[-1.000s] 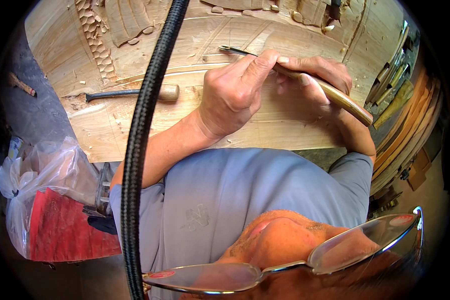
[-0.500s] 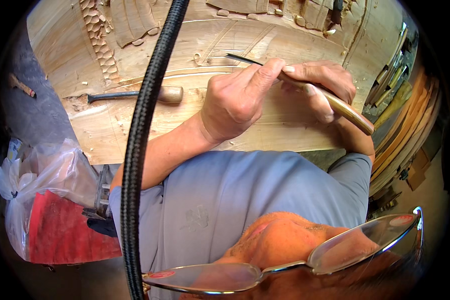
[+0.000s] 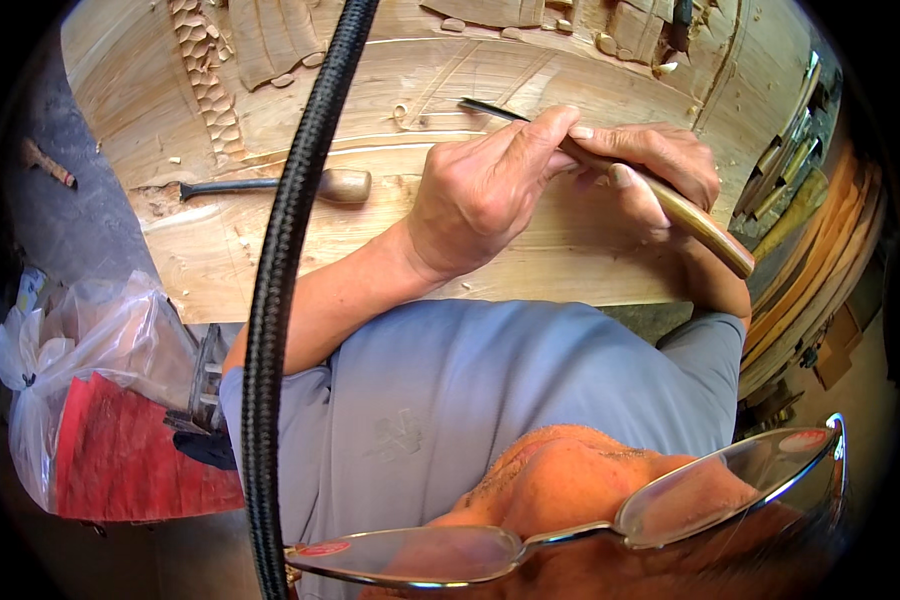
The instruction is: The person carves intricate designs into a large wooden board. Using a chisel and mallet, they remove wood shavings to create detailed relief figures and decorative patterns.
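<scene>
I grip a carving gouge (image 3: 701, 229) with a dark blade and wooden handle in both hands over a pale wooden panel (image 3: 250, 260). My left hand (image 3: 482, 195) is closed around its front part, thumb on top. My right hand (image 3: 660, 170) wraps the handle, whose butt sticks out toward the lower right. The blade's tip is at thin lines cut in the panel, beside a small curl of wood. A second chisel (image 3: 343, 186) with a round wooden handle lies left of my hands, partly hidden behind a black braided cable (image 3: 298, 190).
More tools (image 3: 785, 160) lie along the panel's right side, with stacked curved boards (image 3: 820, 260) beyond. Carved textures and loose chips cover the far panel. At left are a stick (image 3: 50, 163) on a grey surface, a clear plastic bag (image 3: 110, 330) and a red object (image 3: 130, 450).
Both hands and the gouge have shifted to the right and a little downward, the tip moving along the cut lines. The grip looks much the same.
</scene>
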`<act>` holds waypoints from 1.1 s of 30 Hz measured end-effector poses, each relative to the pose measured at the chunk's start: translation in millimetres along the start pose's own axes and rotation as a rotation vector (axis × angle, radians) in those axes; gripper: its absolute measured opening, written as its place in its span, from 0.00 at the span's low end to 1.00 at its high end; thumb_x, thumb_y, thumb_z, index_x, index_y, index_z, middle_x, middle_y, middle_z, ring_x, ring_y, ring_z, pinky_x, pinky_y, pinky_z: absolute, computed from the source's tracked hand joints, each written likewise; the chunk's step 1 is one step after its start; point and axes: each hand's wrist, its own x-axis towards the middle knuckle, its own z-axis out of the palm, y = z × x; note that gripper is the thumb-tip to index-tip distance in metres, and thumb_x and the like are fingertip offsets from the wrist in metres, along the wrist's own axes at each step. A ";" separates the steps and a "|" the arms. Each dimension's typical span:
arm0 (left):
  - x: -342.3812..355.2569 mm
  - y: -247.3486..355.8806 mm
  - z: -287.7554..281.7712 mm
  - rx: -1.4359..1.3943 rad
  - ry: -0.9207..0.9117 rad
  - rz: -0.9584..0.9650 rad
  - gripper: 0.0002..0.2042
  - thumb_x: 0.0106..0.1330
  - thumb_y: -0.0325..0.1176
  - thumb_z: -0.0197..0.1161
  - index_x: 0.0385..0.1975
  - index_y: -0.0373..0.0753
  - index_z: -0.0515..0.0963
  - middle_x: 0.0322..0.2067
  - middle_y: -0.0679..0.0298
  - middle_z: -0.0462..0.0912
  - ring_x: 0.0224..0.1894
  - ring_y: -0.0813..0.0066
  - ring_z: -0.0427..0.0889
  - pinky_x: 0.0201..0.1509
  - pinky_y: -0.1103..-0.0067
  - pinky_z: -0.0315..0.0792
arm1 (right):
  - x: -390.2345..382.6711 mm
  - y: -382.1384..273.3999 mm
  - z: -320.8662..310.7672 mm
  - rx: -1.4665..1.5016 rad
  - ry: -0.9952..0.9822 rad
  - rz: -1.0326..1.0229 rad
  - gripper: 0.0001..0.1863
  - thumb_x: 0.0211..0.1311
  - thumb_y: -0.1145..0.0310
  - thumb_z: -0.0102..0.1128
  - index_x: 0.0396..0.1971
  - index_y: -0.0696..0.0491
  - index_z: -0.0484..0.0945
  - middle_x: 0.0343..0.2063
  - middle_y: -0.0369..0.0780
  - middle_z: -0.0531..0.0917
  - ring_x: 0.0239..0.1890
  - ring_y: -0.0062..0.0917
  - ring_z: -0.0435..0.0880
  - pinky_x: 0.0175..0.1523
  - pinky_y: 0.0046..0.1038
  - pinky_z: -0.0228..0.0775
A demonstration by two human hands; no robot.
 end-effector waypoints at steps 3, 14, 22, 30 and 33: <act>-0.8 4.2 -0.1 -0.009 -0.006 -0.056 0.23 0.65 0.18 0.72 0.61 0.32 0.81 0.42 0.56 0.93 0.37 0.64 0.93 0.34 0.74 0.85 | 6.5 -3.9 -3.0 -0.017 -0.013 0.013 0.15 0.62 0.79 0.61 0.47 0.63 0.88 0.30 0.46 0.92 0.28 0.32 0.94 0.36 0.32 0.88; -1.4 4.0 1.3 0.014 0.024 -0.098 0.19 0.68 0.19 0.72 0.58 0.33 0.81 0.34 0.58 0.93 0.32 0.66 0.93 0.32 0.76 0.84 | 11.6 -5.7 0.2 -0.015 -0.021 0.043 0.14 0.64 0.76 0.62 0.47 0.60 0.89 0.30 0.44 0.92 0.31 0.31 0.95 0.38 0.31 0.87; -2.9 3.5 -2.1 -0.028 0.024 -0.115 0.20 0.68 0.14 0.62 0.59 0.31 0.81 0.31 0.59 0.91 0.30 0.68 0.92 0.32 0.76 0.84 | 7.6 -3.5 5.8 0.027 -0.040 0.108 0.15 0.66 0.75 0.62 0.50 0.59 0.89 0.32 0.44 0.93 0.34 0.32 0.95 0.42 0.32 0.87; -7.8 2.5 -4.3 -0.064 0.028 -0.158 0.20 0.67 0.14 0.63 0.59 0.31 0.81 0.32 0.57 0.91 0.31 0.66 0.92 0.33 0.75 0.84 | 9.8 1.9 10.4 0.072 -0.038 0.063 0.15 0.67 0.74 0.61 0.50 0.60 0.88 0.33 0.45 0.93 0.34 0.33 0.95 0.41 0.33 0.88; -4.7 4.0 -5.7 -0.020 0.017 -0.110 0.20 0.66 0.15 0.66 0.59 0.32 0.81 0.35 0.58 0.92 0.31 0.66 0.92 0.33 0.75 0.83 | 8.3 3.1 11.5 0.054 0.034 -0.048 0.15 0.66 0.76 0.60 0.49 0.61 0.89 0.34 0.45 0.93 0.32 0.33 0.95 0.39 0.33 0.88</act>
